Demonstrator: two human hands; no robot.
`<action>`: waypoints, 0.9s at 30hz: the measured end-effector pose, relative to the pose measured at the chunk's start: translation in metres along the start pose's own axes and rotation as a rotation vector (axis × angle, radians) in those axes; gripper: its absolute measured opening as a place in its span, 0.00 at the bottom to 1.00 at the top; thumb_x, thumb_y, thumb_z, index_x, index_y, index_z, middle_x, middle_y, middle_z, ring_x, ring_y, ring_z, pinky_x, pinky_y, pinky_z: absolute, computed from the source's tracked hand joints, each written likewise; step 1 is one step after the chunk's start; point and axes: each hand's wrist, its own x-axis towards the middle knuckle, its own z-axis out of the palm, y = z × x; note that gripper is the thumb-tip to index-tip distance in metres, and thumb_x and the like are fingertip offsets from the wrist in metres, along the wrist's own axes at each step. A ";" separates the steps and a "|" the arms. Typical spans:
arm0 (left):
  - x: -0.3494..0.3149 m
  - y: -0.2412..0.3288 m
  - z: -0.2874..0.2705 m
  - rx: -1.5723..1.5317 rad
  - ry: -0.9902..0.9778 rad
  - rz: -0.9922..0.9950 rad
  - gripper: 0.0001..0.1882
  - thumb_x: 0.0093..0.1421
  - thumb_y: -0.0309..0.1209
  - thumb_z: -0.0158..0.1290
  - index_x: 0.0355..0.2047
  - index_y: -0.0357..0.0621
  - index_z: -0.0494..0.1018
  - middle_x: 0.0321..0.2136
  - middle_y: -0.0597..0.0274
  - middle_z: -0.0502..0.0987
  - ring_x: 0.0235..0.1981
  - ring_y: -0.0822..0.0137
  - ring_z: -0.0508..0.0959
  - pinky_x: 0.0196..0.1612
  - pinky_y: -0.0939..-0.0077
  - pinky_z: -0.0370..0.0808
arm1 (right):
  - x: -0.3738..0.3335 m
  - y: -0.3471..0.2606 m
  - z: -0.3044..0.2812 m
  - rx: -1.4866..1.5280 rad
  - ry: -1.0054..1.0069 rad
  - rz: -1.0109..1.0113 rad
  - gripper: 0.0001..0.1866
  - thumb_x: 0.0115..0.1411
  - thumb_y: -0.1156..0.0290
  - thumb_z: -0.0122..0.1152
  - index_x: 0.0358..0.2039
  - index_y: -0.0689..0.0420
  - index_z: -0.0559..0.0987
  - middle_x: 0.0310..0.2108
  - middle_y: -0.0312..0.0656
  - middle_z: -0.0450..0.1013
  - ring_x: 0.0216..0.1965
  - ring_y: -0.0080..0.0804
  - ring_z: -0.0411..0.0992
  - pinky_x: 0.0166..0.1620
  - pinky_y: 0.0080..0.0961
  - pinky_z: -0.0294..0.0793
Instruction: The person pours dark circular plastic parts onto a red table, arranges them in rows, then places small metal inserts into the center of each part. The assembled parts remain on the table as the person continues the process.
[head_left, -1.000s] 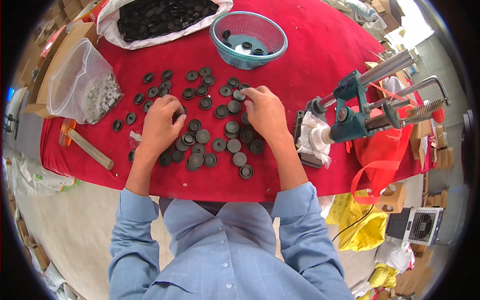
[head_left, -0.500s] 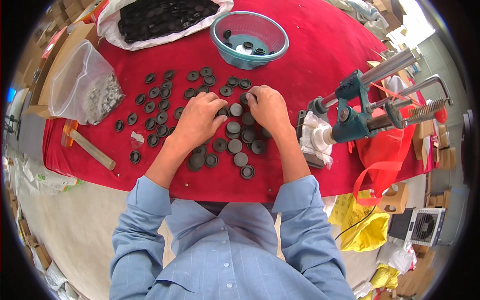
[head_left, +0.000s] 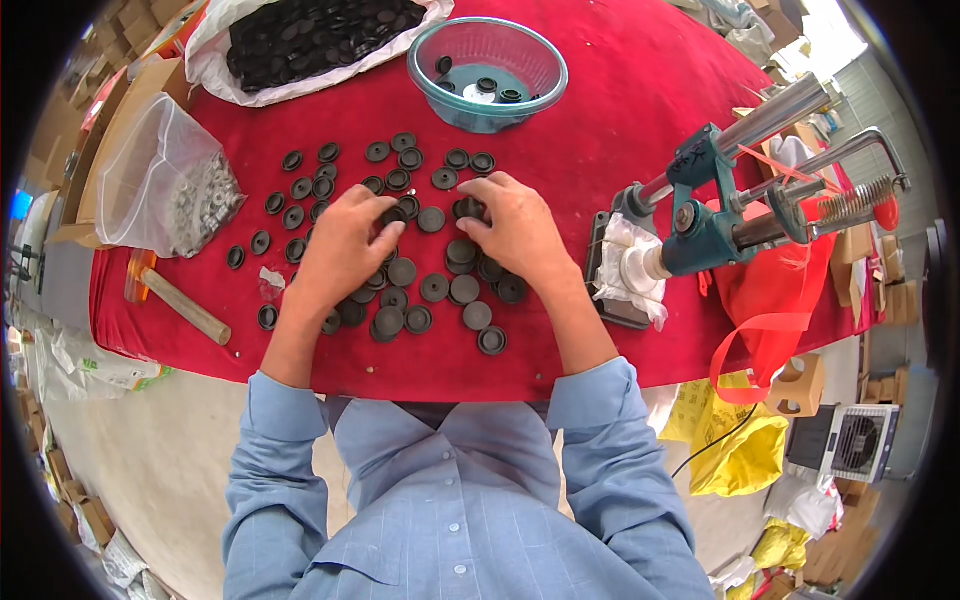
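Note:
Many black round caps lie loose on the red cloth. In the middle, my left hand [head_left: 343, 242] has its thumb and forefinger bent around a black cap [head_left: 396, 214], with another cap against the fingertips. Opposite it, my right hand [head_left: 517, 232] pinches a black cap [head_left: 468, 208] between thumb and fingers. A flat-faced cap [head_left: 431, 219] lies between the two hands. More caps, some face up and some showing a ringed side, sit below, such as a ringed cap [head_left: 491, 340] near the front. My palms hide some of the caps.
A teal basin [head_left: 490, 110] holding a few caps stands at the back, beside a white sack [head_left: 215, 75] full of black discs. A green hand press [head_left: 700, 200] stands right. At left are a clear bag [head_left: 150, 180] of grey parts and a hammer [head_left: 185, 305].
My left hand has moved left and slightly down, away from the right. My right hand has shifted a little left. The flat-faced caps between them lie differently now.

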 end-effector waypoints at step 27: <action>0.008 0.006 0.023 0.202 0.093 0.244 0.19 0.58 0.31 0.69 0.49 0.38 0.83 0.42 0.53 0.79 0.46 0.51 0.80 0.50 0.56 0.78 | -0.031 0.006 -0.023 -0.103 -0.081 -0.128 0.23 0.56 0.81 0.69 0.54 0.55 0.84 0.48 0.44 0.78 0.52 0.46 0.76 0.56 0.42 0.76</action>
